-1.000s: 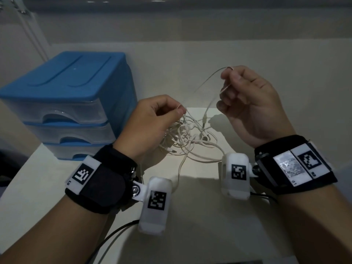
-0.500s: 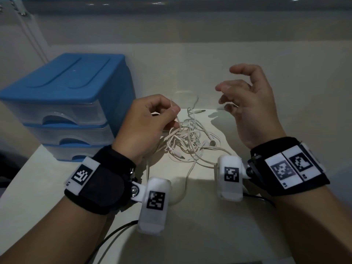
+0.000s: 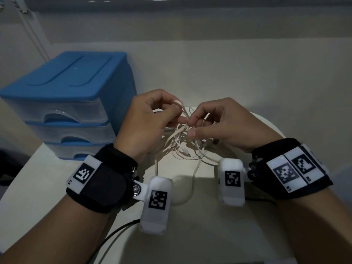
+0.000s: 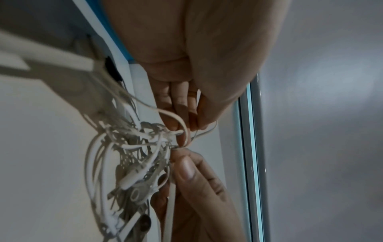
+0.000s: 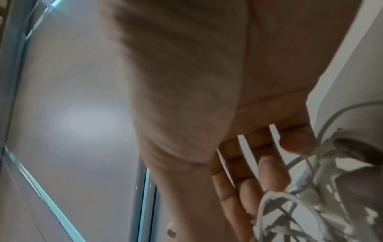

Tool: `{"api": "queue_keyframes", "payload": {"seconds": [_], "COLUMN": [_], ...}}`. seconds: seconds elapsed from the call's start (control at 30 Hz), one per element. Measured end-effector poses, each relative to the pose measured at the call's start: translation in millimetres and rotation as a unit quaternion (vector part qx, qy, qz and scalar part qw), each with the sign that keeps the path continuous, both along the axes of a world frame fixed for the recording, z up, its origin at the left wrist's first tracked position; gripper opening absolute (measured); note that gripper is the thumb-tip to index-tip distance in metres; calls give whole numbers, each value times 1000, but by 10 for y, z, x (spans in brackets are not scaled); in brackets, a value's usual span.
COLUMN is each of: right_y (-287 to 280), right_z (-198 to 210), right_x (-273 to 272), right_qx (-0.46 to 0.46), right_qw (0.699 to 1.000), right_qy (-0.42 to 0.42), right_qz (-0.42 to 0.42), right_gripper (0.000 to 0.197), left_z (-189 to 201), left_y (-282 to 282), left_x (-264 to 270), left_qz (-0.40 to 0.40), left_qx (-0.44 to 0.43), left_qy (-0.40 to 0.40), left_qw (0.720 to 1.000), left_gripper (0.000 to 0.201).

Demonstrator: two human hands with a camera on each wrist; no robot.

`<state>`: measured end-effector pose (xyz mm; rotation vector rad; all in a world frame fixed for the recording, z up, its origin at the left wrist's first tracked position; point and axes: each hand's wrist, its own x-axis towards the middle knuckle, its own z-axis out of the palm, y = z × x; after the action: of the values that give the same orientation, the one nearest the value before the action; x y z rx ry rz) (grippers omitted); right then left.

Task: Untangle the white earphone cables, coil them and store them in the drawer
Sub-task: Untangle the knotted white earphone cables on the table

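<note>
Both the left hand [image 3: 150, 121] and right hand [image 3: 219, 124] pinch strands of the earphone cables [image 3: 187, 149]; light, limp, snag-prone (probably), best taken at one loose loop.

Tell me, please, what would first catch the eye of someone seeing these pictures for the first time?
The tangle of white earphone cables at the middle of the white table, with the left hand and right hand pinching strands at its top. Next, the blue drawer unit at the back left, all three drawers shut.
</note>
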<state>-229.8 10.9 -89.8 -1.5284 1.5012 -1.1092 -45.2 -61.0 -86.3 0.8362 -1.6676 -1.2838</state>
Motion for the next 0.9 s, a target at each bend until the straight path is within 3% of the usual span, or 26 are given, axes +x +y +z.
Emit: {"api": "queue_keyframes", "payload": {"seconds": [0.17,0.37,0.47,0.67,0.8,0.9], "right_y": [5,18,16,6,28,21], "right_z": [23,39,29,34,62,83], "right_x": [23,27,43,24,50,81], "right_qx": [4,27,54,52,65,58], "right_qw": [999,999,996,993,997,997], "right_qy": [36,25,54,108,31,-41], "right_qz": [-13,1,35,14,-3,-16], "right_gripper": [5,6,14,7,12,18], "left_z": [28,-30,-13,-6,-20,-23], "left_y": [20,1,9,-5,-19,-27], "left_x": [8,-14,2,7,28,23], "left_qz": [-37,-94,-122,-157,-163,-145], "left_qx": [-17,-18,-19,-32,-56,-56], "left_qy": [-1,-64,-82,-112,-148,-131], "left_qw": [999,993,989,981,974,979], "left_gripper": [7,51,61,72,80,73]}}
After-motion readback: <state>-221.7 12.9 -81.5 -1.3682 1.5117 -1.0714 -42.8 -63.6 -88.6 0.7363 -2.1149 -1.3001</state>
